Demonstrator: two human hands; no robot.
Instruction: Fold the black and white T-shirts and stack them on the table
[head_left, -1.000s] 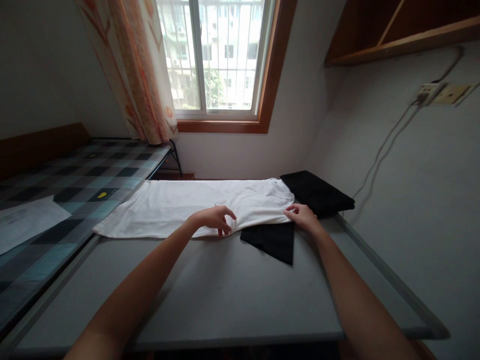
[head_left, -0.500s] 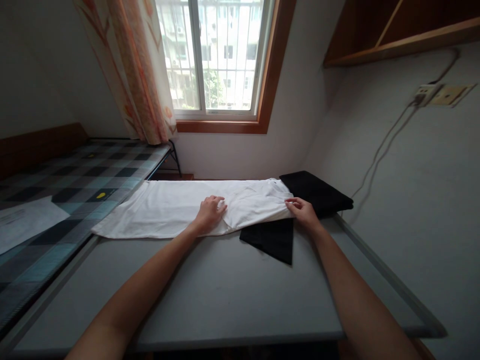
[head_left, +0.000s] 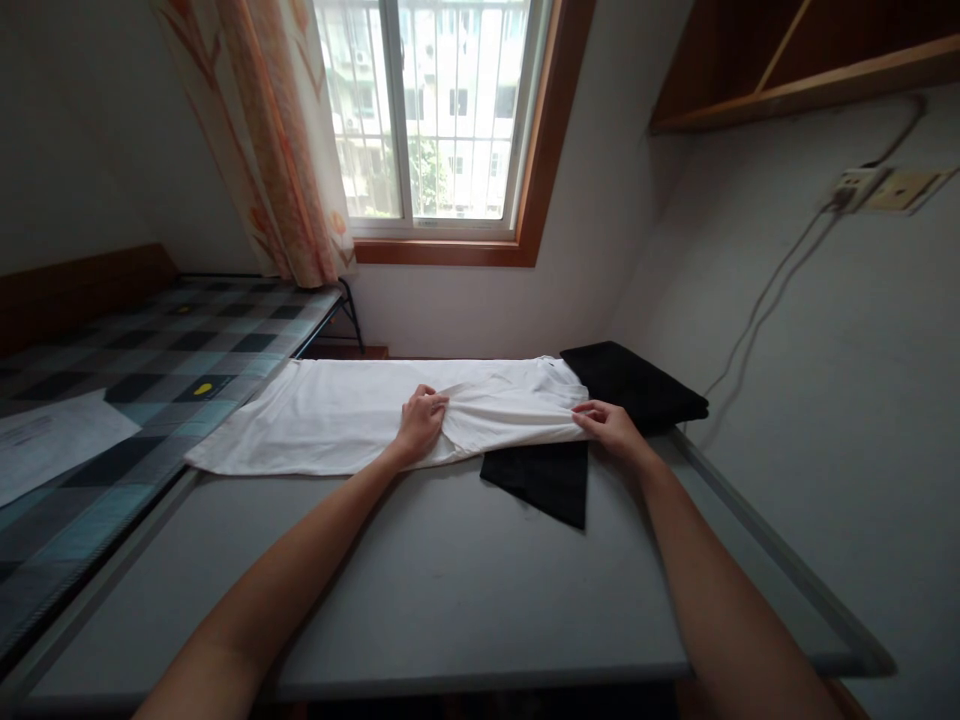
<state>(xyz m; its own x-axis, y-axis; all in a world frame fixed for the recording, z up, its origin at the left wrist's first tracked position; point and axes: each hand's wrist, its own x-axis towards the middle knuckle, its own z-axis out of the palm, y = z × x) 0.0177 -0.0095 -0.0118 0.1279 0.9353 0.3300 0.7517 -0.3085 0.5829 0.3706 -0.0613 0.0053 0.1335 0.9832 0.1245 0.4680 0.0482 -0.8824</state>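
A white shirt (head_left: 337, 420) lies lengthwise across the grey table (head_left: 450, 600), folded into a long band with its wider end at the left. My left hand (head_left: 421, 425) is closed at the middle of the shirt, fingers pinching the edge of a folded layer. Between my hands that layer is drawn into creases. At the right end, my right hand (head_left: 609, 428) pinches the cloth between thumb and fingers. Part of a black cloth (head_left: 544, 485) sticks out from beneath the shirt near my right hand. A folded black cloth (head_left: 634, 385) lies just behind that hand.
On the left, a bed with a checked mattress (head_left: 150, 340) adjoins the table and carries a paper sheet (head_left: 60, 440). A window (head_left: 450, 130) with a curtain (head_left: 277, 150) is ahead. A power socket (head_left: 862, 190) with a cable and a wooden shelf (head_left: 810, 90) are at right.
My left hand has closed on the fold and shifted slightly, lifting the cloth into creases toward my right hand. My right hand keeps its pinch in nearly the same spot.
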